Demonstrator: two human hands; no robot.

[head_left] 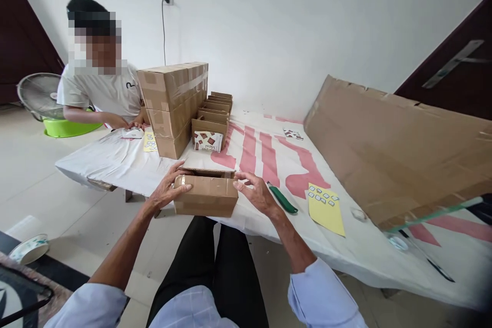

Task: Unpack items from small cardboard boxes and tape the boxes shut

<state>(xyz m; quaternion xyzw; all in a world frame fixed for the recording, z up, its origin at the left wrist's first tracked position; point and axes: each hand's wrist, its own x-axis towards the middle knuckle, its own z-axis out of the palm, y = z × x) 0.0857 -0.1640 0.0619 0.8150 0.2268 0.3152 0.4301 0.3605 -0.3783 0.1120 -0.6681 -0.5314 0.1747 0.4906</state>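
A small brown cardboard box [207, 196] stands at the table's near edge in front of me, with a dark gap showing along its top behind the front flap. My left hand [171, 187] grips its left end, thumb on the flap and fingers round the back corner. At the right end, my right hand [255, 190] holds the upper corner between thumb and curved fingers. A green-handled cutter [282, 198] lies just right of my right hand. Beyond the box, a printed packet [208, 141] leans against a row of open cardboard boxes [210, 117].
Stacked taped cartons [175, 107] stand at the left, and a person [105, 92] sits beyond them. Yellow sticker sheet [326, 210], tape roll [359, 214] and large cardboard panel [400, 148] are on the right. A fan [36, 95] stands on the floor at left.
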